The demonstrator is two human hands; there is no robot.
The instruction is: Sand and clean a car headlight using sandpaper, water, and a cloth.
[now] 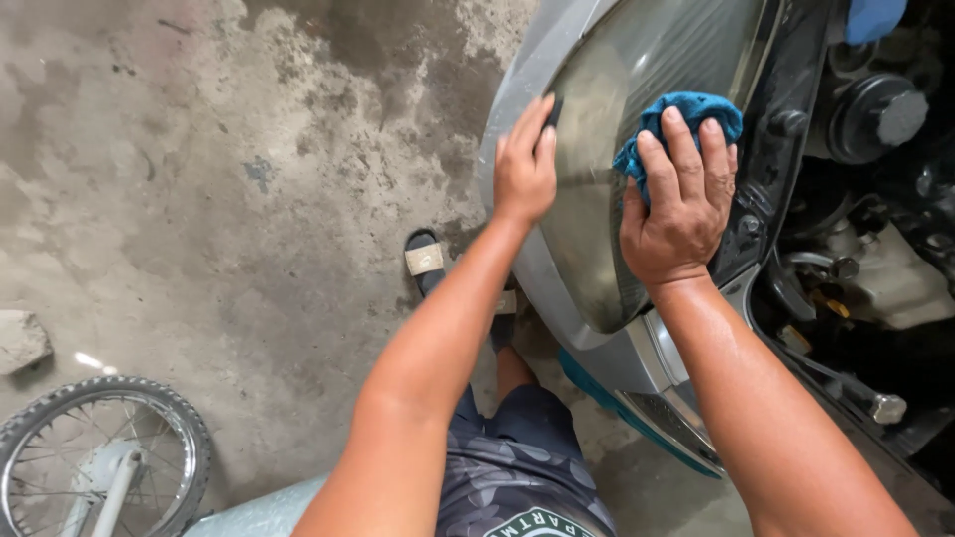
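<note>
On the front corner of the grey car, the right hand [681, 204] is pressing a blue cloth [686, 119] flat against the headlight lens [587, 209]. Its fingers are lying spread over the cloth, not closed into a fist, so the cloth is being held between palm and glass, near the inner edge of the lens, just beside the open engine bay [875, 229]. The left hand [525, 164] is resting on the opposite, outer edge of the lens, where the glass is meeting the grey bumper [512, 89]; its fingers are together and bent over the rim, and something small and dark is showing at the fingertips, but I cannot tell what it is.

The lens is running lengthwise from the top of the view down toward the person, and most of its bare surface is lying between the two hands, to the left of the cloth. The right hand is the one nearer to this uncovered part with the cloth.

Below, a sandalled foot [426, 261] is standing on the concrete floor [199, 199], well apart from a spoked wheel [99, 457].
</note>
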